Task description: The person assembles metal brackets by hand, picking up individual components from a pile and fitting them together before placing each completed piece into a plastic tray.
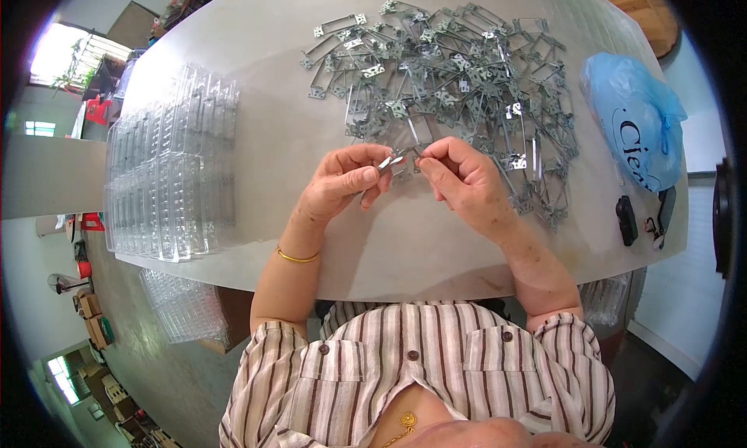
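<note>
Between my two hands is a small metal bracket [395, 160], held just in front of a heap of similar flat metal brackets [459, 74]. My left hand [348, 179] pinches it between thumb and fingers, with a bright metal edge showing at the fingertips. My right hand [461, 179] is closed, thumb against forefinger, on the bracket's other end. The heap's near edge lies right beyond my fingertips, its pieces tangled over one another. My fingers partly hide the held piece.
Clear plastic trays [175, 168] are stacked at the table's left. On the right lie a blue plastic bag [634, 121], a black key fob [626, 221] and small items. More clear trays [185, 304] sit below the table's left edge. The pale table [272, 74] has a curved edge.
</note>
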Motion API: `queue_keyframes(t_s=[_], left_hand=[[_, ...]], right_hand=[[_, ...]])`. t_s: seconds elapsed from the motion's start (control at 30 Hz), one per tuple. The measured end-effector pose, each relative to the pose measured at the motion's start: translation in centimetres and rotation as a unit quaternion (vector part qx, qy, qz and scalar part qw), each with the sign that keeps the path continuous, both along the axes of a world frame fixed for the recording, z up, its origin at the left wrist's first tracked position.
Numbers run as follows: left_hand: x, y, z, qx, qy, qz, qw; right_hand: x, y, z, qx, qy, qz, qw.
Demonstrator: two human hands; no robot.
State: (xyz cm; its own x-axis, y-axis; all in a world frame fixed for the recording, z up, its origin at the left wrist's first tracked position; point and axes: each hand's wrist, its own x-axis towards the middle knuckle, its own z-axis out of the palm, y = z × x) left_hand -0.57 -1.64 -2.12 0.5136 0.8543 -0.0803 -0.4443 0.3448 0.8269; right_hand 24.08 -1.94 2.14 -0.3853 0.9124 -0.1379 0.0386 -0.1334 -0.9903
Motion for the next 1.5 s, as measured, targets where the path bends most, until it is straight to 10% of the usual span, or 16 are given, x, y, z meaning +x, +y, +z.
queue_keyframes(t_s=[0.6,0.87,1.5], left_hand=[[0.3,-0.3,1.3,-0.001,0.112,-0.039,0.993],[0.6,-0.4,0.9,0.020,0.147,-0.117,0.982],[1.0,-0.3,0.2,-0.004,0.032,-0.030,0.999]], right_hand=[[0.7,1.0,0.3,-0.204,0.165,0.076,0.962],[1.3,1.4,-0.8,-0.077,0.005,0.053,0.996],[-0.1,-0.4,-1.5,0.134,0.098,-0.067,0.984]])
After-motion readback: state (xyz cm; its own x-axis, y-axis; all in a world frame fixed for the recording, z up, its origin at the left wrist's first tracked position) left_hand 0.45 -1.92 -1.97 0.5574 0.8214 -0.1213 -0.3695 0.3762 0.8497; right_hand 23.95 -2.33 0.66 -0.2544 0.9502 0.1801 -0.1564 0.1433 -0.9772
